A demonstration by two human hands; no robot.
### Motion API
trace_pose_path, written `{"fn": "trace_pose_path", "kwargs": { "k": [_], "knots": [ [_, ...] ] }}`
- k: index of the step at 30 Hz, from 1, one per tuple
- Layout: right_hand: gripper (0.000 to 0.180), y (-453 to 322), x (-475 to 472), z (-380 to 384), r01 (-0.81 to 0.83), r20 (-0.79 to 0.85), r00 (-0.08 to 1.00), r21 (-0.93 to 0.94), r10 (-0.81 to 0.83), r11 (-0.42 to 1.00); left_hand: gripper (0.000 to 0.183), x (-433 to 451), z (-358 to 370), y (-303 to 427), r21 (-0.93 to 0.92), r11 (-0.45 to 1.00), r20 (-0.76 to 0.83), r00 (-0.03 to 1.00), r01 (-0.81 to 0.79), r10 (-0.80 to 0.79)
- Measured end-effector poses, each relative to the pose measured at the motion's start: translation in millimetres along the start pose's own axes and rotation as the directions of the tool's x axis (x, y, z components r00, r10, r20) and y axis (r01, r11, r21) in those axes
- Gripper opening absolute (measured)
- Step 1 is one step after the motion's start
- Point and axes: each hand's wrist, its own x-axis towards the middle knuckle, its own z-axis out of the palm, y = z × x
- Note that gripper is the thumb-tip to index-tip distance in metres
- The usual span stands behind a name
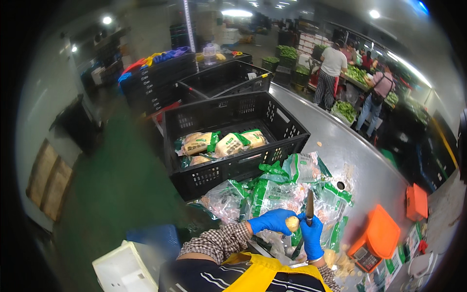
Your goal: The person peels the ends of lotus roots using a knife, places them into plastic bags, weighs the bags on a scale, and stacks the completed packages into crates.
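Note:
My left hand (pixel 273 221), in a blue glove, grips a pale, rounded vegetable piece (pixel 292 223). Close beside it, my right hand (pixel 312 235), gloved the same way, holds a knife (pixel 309 206) with its blade pointing away from me. Beneath both hands, clear plastic bags (pixel 279 193) with green edges and printing lie in a loose heap. Pale scraps (pixel 343 263) are scattered right of my right wrist. Beyond the heap, a black plastic crate (pixel 233 166) contains several filled bags (pixel 231 144) of pale produce.
An orange scale (pixel 377 235) with a keypad stands at the right on the steel table (pixel 324 135), which has a round hole. More black crates (pixel 226 80) are behind. A white foam box (pixel 118 268) is at lower left. Several people (pixel 332 69) work around leafy greens at far right.

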Motion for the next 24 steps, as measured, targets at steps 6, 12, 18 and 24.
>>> {"fn": "trace_pose_path", "kwargs": {
  "k": [6,12,18,24],
  "knots": [
    [0.02,-12.2,2.6,4.0,-0.321,-0.027,0.944,0.159,0.329,0.934,0.063,3.1,-3.2,-4.3,0.019,0.98,-0.207,0.958,-0.199,0.199],
    [0.026,13.8,4.0,-6.7,-0.749,0.261,0.658,0.318,0.706,0.581,0.065,0.1,-4.0,14.2,0.248,0.863,-0.45,0.737,-0.439,0.504],
    [0.04,1.9,22.1,10.1,-0.802,0.464,0.539,0.538,0.703,0.26,0.068,-10.7,-16.1,20.8,0.115,0.863,-0.451,0.748,-0.492,0.487],
    [0.036,-2.9,30.8,16.2,-0.48,0.144,0.867,0.496,0.476,0.724,0.077,-10.0,-16.1,-7.9,-0.116,0.921,-0.43,0.854,-0.373,0.292]
  ]
}}
